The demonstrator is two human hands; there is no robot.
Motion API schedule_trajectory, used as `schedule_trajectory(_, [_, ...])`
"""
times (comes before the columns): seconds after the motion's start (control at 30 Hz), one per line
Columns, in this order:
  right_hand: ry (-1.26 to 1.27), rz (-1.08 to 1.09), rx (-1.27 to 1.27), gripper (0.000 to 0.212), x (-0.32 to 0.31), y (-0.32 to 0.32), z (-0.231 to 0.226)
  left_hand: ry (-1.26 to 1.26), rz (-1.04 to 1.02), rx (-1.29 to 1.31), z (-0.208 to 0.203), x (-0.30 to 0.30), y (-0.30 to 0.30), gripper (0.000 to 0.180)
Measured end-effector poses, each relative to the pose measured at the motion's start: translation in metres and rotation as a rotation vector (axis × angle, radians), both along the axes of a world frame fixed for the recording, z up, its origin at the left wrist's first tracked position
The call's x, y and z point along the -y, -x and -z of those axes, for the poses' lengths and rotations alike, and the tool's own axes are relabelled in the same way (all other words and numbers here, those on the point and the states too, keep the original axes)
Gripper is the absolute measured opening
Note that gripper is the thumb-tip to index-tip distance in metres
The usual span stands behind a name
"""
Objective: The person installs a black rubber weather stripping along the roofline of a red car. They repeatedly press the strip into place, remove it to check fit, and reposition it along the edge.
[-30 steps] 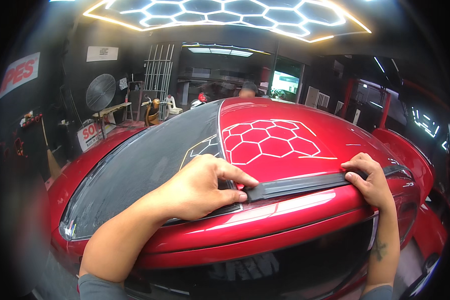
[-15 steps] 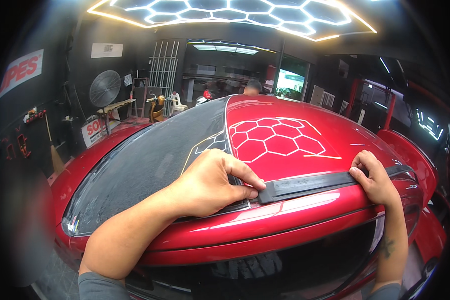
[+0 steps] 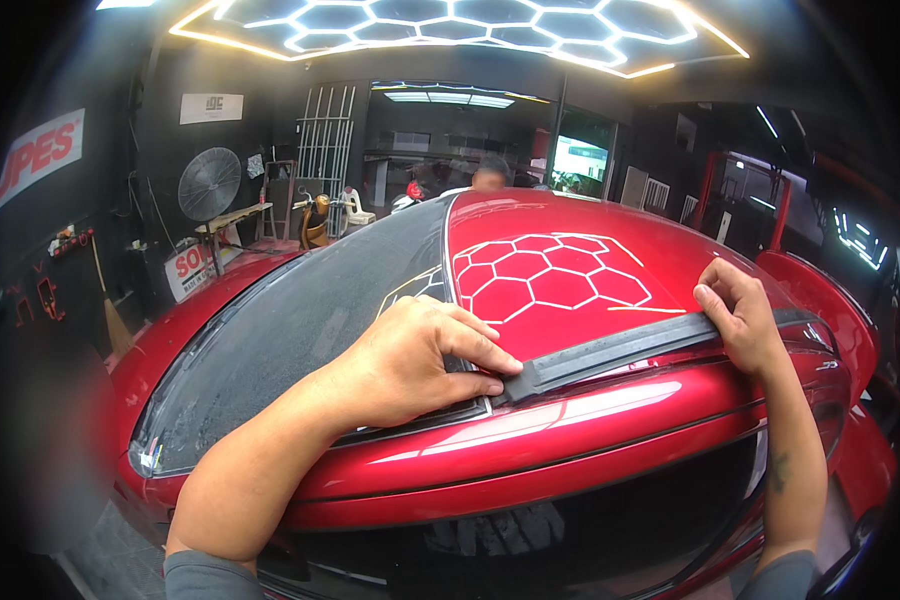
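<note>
A long black roof trim strip [image 3: 615,350] lies along the near edge of a glossy red car roof [image 3: 670,250]. My left hand [image 3: 425,355] pinches its squared end between thumb and fingers, beside the top corner of the dark windshield [image 3: 300,310]. Farther along the strip, my right hand [image 3: 740,312] grips it with thumb and curled fingers. Between my hands the strip is tilted, its ribbed side showing, and a light gap appears under it near the right hand. Past that hand the strip runs on toward the car's rear.
Hexagonal ceiling lights [image 3: 450,25] reflect in the roof. Beyond the car, a person's head [image 3: 490,175] shows above the roofline. A round fan [image 3: 209,184], a wooden bench [image 3: 233,218] and a broom [image 3: 117,325] stand at the left. An opened red panel [image 3: 815,300] juts out at the right.
The strip has turned and risen off the roof edge at its right part, with my right hand moving up. My left hand has shifted slightly left with the strip's end.
</note>
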State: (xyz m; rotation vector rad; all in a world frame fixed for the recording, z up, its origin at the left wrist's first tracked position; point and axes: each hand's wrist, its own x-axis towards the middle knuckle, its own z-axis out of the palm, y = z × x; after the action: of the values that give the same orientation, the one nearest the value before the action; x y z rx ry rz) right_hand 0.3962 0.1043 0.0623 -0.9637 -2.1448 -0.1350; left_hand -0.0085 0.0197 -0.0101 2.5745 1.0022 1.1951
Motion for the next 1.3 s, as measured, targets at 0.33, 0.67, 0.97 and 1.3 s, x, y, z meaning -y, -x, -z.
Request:
schedule_trajectory(0.33, [-0.042, -0.013, 0.148, 0.019, 0.002, -0.005, 0.010, -0.265, 0.066, -0.221, -0.004, 0.008, 0.003, 0.032])
schedule_trajectory(0.67, [0.113, 0.057, 0.074, 0.025, 0.003, -0.003, 0.008, -0.384, 0.036, -0.303, -0.006, 0.020, -0.008, 0.027])
schedule_trajectory(0.97, [0.039, 0.082, 0.125, 0.025, 0.004, -0.010, 0.009, -0.478, -0.056, -0.452, -0.009, 0.034, -0.020, 0.030])
schedule_trajectory(1.3, [-0.388, 0.055, 0.223, 0.029, 0.018, -0.007, 0.001, -0.374, -0.141, 0.000, 0.003, 0.013, -0.011, 0.040])
